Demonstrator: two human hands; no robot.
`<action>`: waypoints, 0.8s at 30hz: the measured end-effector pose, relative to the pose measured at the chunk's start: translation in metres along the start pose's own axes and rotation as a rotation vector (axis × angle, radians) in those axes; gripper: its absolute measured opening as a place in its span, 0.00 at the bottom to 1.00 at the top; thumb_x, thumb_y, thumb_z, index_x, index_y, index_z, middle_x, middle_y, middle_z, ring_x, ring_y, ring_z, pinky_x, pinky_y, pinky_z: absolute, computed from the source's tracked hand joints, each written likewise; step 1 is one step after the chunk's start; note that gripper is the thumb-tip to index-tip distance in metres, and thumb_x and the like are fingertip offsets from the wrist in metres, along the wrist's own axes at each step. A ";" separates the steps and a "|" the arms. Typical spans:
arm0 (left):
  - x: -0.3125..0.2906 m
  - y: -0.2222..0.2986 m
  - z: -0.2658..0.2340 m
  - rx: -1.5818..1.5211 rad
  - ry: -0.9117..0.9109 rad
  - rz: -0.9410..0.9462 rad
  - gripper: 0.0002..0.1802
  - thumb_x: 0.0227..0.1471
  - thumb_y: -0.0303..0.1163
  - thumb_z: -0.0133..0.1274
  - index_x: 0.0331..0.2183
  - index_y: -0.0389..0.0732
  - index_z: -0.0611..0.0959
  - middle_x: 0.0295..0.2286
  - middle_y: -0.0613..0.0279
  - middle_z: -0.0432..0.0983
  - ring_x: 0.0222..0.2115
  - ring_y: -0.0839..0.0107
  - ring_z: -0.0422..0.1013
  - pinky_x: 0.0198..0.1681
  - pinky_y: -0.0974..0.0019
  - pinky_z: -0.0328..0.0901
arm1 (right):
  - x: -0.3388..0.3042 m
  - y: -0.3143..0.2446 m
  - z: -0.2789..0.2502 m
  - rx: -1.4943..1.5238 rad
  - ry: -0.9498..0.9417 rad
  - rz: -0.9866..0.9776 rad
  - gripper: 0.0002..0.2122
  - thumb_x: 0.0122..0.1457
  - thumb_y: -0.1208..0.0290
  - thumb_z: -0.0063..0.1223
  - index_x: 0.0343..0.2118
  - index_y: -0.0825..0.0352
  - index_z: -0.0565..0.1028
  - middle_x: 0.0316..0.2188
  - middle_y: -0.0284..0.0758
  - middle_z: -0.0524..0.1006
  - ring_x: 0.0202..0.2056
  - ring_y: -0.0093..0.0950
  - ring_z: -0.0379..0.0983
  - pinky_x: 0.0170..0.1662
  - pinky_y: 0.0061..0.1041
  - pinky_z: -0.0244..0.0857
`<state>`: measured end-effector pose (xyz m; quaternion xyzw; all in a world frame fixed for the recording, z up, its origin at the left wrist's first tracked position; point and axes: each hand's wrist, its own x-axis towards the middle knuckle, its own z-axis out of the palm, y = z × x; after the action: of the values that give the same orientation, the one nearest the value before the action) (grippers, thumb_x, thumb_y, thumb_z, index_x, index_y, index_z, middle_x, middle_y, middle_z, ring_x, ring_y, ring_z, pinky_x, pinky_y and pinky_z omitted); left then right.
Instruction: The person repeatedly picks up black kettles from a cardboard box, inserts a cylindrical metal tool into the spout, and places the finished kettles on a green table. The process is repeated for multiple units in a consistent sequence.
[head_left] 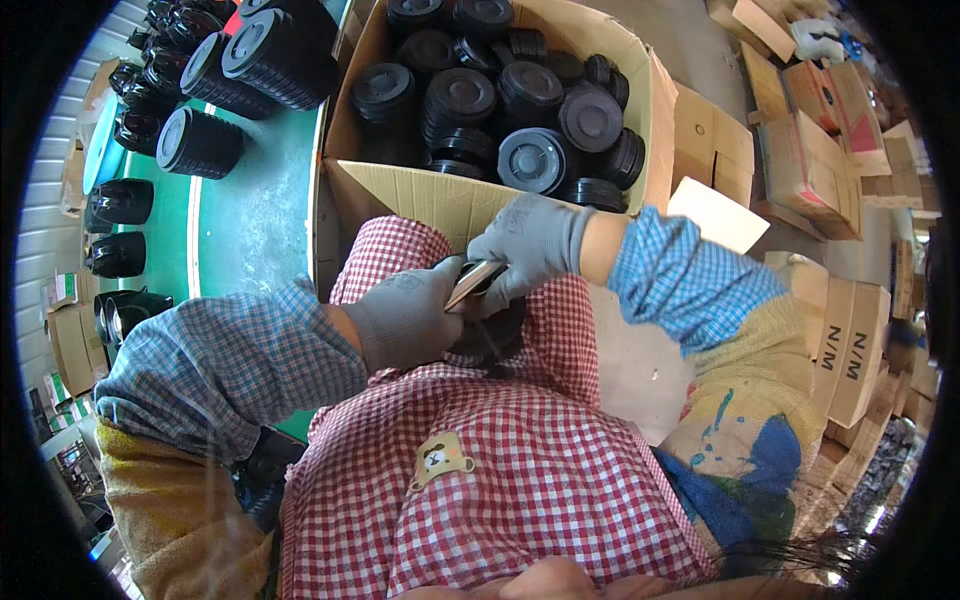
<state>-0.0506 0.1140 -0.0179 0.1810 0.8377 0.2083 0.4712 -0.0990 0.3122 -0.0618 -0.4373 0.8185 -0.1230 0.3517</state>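
Note:
Both hands wear grey gloves and meet above my lap, over a red-and-white checked apron (500, 440). My right hand (533, 250) is closed round a narrow flat piece with pale, shiny edges (474, 284), whose kind I cannot make out. My left hand (408, 316) grips a black round part (492, 335) from its left side, thumb close to the flat piece. Most of the black part lies hidden under my hands and in shadow. Just beyond them stands an open cardboard box (420, 195) filled with black ribbed round plastic parts (533, 160).
At left, a green-topped table (255, 215) carries stacks of black ribbed parts (200, 142) and a row of glossy black pieces (118, 255). Cardboard cartons (815, 175) are piled at right, with more cartons (855, 350) standing near my right elbow.

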 end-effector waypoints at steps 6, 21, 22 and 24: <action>0.052 -0.030 -0.039 0.672 -0.075 0.396 0.24 0.47 0.32 0.60 0.49 0.46 0.80 0.33 0.52 0.82 0.36 0.53 0.80 0.41 0.53 0.75 | -0.040 -0.054 0.024 0.428 0.172 0.447 0.32 0.59 0.35 0.49 0.43 0.67 0.76 0.38 0.50 0.81 0.41 0.46 0.80 0.44 0.47 0.72; -0.024 -0.028 -0.043 0.261 0.155 0.457 0.27 0.57 0.36 0.54 0.58 0.41 0.75 0.29 0.47 0.80 0.28 0.52 0.79 0.33 0.54 0.73 | -0.033 -0.019 0.021 0.262 0.259 0.194 0.27 0.61 0.41 0.50 0.56 0.53 0.74 0.43 0.43 0.81 0.47 0.45 0.77 0.49 0.42 0.68; -0.023 -0.034 -0.039 0.239 0.186 0.487 0.27 0.58 0.35 0.54 0.58 0.41 0.75 0.30 0.47 0.80 0.29 0.52 0.79 0.33 0.55 0.73 | -0.030 -0.020 0.023 0.241 0.268 0.192 0.26 0.61 0.41 0.50 0.56 0.52 0.74 0.43 0.43 0.81 0.46 0.45 0.78 0.49 0.43 0.68; -0.017 -0.051 -0.027 0.188 0.255 0.538 0.27 0.58 0.34 0.54 0.58 0.41 0.75 0.31 0.46 0.81 0.29 0.53 0.80 0.34 0.56 0.73 | -0.026 -0.024 0.016 0.244 0.228 0.168 0.24 0.61 0.44 0.51 0.55 0.51 0.75 0.42 0.43 0.82 0.44 0.44 0.78 0.48 0.43 0.69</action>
<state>-0.0712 0.0576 -0.0200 0.4113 0.8278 0.2682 0.2716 -0.0634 0.3208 -0.0496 -0.3046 0.8658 -0.2402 0.3161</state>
